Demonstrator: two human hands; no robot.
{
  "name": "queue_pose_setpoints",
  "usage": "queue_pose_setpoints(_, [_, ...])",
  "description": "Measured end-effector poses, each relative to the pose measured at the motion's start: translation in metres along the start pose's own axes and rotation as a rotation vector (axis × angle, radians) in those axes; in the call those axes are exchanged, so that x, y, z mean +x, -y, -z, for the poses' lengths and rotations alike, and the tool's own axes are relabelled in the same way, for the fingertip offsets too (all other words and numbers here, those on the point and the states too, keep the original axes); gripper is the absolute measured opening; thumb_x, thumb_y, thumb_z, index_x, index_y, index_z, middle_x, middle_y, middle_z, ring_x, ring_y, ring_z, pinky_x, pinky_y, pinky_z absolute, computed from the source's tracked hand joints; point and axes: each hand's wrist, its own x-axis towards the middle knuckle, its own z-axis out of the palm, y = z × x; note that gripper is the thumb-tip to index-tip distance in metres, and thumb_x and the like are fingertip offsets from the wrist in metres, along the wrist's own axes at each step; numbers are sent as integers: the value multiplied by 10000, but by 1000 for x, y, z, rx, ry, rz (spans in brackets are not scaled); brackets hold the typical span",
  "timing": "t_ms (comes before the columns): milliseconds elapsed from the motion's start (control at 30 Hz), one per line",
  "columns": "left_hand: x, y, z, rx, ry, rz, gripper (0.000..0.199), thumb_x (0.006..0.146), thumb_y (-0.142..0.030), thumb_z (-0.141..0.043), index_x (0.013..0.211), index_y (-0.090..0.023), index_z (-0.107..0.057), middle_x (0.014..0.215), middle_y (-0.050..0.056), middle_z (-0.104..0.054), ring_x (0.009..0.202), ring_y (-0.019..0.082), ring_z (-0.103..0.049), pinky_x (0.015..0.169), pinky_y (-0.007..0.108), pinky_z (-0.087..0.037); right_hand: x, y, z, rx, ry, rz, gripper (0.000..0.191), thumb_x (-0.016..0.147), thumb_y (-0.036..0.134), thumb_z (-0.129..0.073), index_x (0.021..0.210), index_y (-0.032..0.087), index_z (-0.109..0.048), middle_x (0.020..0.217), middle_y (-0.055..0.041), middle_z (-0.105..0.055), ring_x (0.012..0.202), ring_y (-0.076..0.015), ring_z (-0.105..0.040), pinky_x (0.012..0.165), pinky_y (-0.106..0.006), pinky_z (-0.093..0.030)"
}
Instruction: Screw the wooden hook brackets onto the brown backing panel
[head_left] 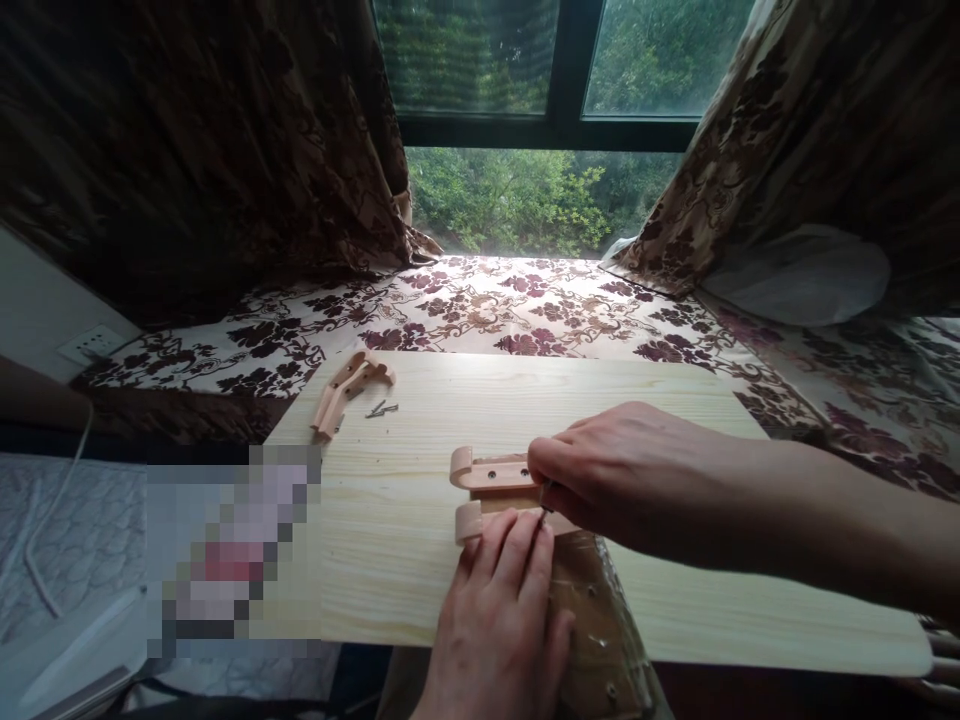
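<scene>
My left hand (499, 610) lies with its fingers stretched over the nearer pale wooden piece (469, 523), which has a rounded, hooked end. Above it, my right hand (592, 475) is closed in a pinch around a thin metal tool (547, 497). The tool's lower end points down at the nearer piece beside my left fingertips; its full shape is hidden in the fist. A second hook-ended wooden piece (480, 470) with dark screw holes lies parallel, just beyond. Both pieces rest at a brown, tape-covered slab (592, 610), partly under my left hand.
Similar curved wooden pieces (352, 385) sit at the far left of the light wooden tabletop (420, 400), with several small screws (382, 409) beside them. Behind is a ledge (517, 300) with floral cloth, between patterned curtains (330, 130). A pixelated patch covers the left front.
</scene>
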Motion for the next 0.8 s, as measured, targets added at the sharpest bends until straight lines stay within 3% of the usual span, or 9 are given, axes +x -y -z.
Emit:
queue_pose_setpoints(200, [-5, 4, -2, 29, 34, -16, 452, 875, -318, -533, 1284, -123, -531, 1351, 105, -545, 1227, 292, -507, 956, 414, -514, -6, -2, 5, 104, -109, 115, 91, 901, 142, -494, 856, 219, -517, 734, 21, -573, 595, -124, -467, 523, -255, -283])
queue_pose_setpoints(433, [-7, 7, -6, 52, 43, -34, 474, 875, -336, -536, 1296, -119, -519, 1368, 105, -530, 1232, 295, -502, 951, 416, -519, 0, -3, -7, 39, -79, 51, 146, 936, 197, -422, 824, 200, -517, 668, 7, -562, 519, -135, -417, 497, -282, -252])
queue_pose_setpoints(800, [0, 2, 1, 43, -35, -25, 421, 871, -295, -501, 1236, -97, -572, 1283, 122, -603, 1162, 299, -568, 880, 428, -561, -2, -3, 1, 81, -74, 61, 162, 943, 200, -435, 791, 224, -486, 703, 19, -567, 573, -138, -436, 524, -268, -272])
